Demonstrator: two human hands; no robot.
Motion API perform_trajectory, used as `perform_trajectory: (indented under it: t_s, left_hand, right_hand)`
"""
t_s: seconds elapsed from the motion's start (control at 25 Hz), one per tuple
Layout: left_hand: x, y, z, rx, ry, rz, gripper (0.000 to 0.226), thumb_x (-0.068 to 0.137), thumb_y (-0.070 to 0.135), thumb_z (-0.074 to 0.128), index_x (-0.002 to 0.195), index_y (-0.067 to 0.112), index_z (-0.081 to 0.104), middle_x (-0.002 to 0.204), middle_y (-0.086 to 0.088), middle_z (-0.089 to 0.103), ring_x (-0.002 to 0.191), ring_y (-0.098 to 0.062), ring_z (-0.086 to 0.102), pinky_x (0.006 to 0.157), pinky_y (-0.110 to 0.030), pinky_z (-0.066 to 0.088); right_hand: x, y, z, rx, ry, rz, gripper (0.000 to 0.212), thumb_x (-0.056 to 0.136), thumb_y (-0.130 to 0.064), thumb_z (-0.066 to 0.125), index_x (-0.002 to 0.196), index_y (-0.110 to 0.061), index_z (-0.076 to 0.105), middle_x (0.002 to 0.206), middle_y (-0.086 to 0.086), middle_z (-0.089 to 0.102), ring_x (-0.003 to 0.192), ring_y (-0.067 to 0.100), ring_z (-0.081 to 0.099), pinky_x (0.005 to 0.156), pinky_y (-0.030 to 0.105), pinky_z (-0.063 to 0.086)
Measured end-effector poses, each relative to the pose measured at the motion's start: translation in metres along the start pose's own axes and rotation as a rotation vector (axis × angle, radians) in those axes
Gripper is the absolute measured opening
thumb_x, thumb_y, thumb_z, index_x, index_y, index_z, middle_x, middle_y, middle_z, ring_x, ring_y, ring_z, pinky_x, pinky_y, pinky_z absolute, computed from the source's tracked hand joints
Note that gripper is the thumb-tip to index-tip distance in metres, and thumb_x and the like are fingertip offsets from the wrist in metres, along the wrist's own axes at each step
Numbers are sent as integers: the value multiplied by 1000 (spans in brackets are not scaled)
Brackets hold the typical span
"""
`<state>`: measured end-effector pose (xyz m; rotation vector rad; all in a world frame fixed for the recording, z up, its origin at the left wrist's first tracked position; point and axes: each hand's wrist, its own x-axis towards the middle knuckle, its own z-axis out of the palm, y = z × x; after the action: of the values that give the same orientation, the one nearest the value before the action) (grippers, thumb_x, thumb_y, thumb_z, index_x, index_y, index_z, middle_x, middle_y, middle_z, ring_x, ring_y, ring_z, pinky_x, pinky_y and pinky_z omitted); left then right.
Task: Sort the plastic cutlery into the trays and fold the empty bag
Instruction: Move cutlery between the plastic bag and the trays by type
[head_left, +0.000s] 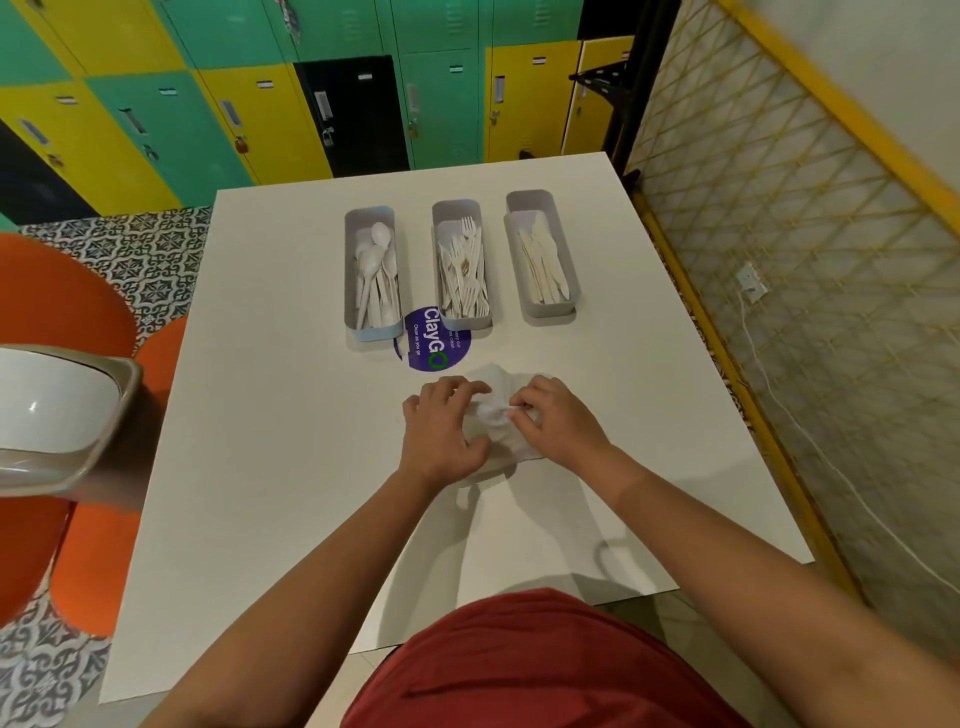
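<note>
Head-worn view, steeply down onto table (291, 415).

A white square tabletop (291, 415) carries everything. Toward its far side three narrow grey trays stand side by side: the left tray (351, 270) holds white spoons, the middle tray (439, 260) white forks, the right tray (567, 254) white knives. A round purple sticker (434, 343) lies flat between and partly under the near ends of the left and middle trays. Nearer, a crumpled clear plastic bag (501, 421) rests on the surface.
</note>
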<state>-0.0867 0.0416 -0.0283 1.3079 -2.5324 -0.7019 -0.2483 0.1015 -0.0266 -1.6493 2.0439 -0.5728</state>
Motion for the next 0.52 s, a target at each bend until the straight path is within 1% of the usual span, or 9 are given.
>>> perform_trajectory:
  t_s: [0.08,0.16,0.24,0.32,0.44,0.52]
  left_hand:
    - [4,5,1,70,5,-12,37,86,43,51,117,24,58,116,3,60,108,-19,52,96,-37,28]
    - [8,8,2,110,17,-39,27,95,39,46,109,21,61,109,3,65,104,-18,55,98,-37,26]
    - [9,8,2,137,52,-28,23,96,34,46,103,19,63,103,2,66,101,-20,55,98,-38,24]
    - [8,7,2,117,125,-1,21,94,31,51,98,17,66,96,0,67,97,-22,57,97,-39,25]
    - [7,3,-2,56,164,5,20,93,31,54,97,19,70,93,1,70,94,-20,58,96,-39,26]
    - [8,-1,-4,23,189,15,18,91,31,57,96,20,71,90,2,70,92,-20,59,93,-38,27]
  right_hand:
    - [2,-2,-3,20,5,-3,20,89,-23,58,98,-8,68,102,9,61,99,25,54,84,37,47]
    - [4,-4,-5,17,16,25,19,89,-24,58,95,-9,67,100,7,62,95,24,54,82,36,46]
    - [7,-5,-6,-3,41,56,18,90,-26,57,91,-10,65,98,5,62,92,24,55,80,36,45]
    - [10,-6,-7,7,47,83,17,91,-26,56,89,-11,63,97,4,62,90,23,54,81,36,44]
    - [11,-5,-7,31,28,103,18,92,-27,55,88,-11,62,96,2,61,89,22,54,82,35,42]
    - [11,-4,-9,-2,11,84,20,93,-27,53,87,-10,61,94,2,61,88,22,54,84,36,41]
